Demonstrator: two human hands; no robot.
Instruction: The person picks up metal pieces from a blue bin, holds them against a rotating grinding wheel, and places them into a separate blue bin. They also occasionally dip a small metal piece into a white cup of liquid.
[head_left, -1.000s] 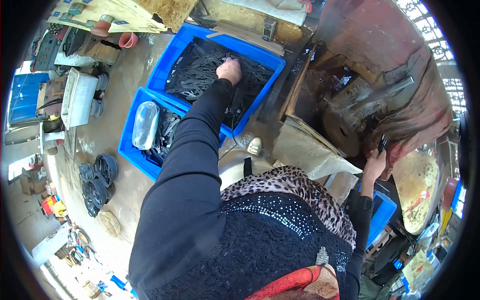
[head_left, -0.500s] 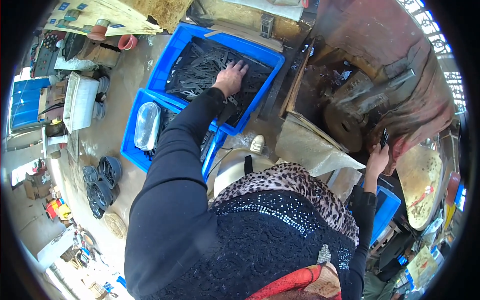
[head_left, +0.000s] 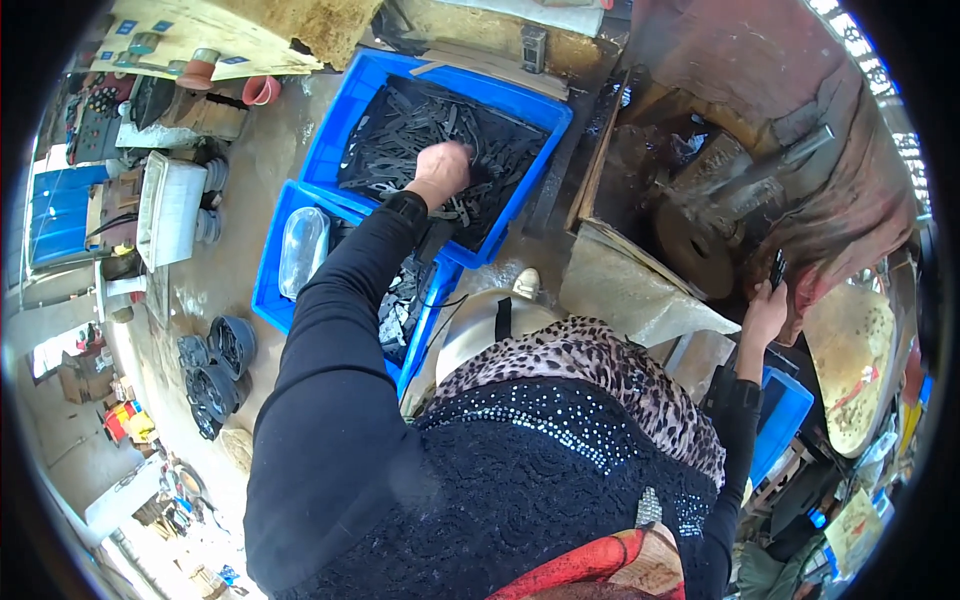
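Left hand (head_left: 441, 172) is curling over dark strips (head_left: 408, 125) inside the blue bin's (head_left: 335, 130) near edge, finger contents unclear; right hand's (head_left: 765, 314) fingers are pinching dark pieces (head_left: 777, 268).

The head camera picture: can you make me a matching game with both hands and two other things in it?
Things:
1. left hand
2. clear plastic container
3. right hand
4. small bucket

Places, colours and states:
A. holding small dark pieces
B. pinkish red, toward the upper left
C. over the dark strips in the larger blue tub
D. in the smaller blue tub

Right pairs: 1-C, 2-D, 3-A, 4-B
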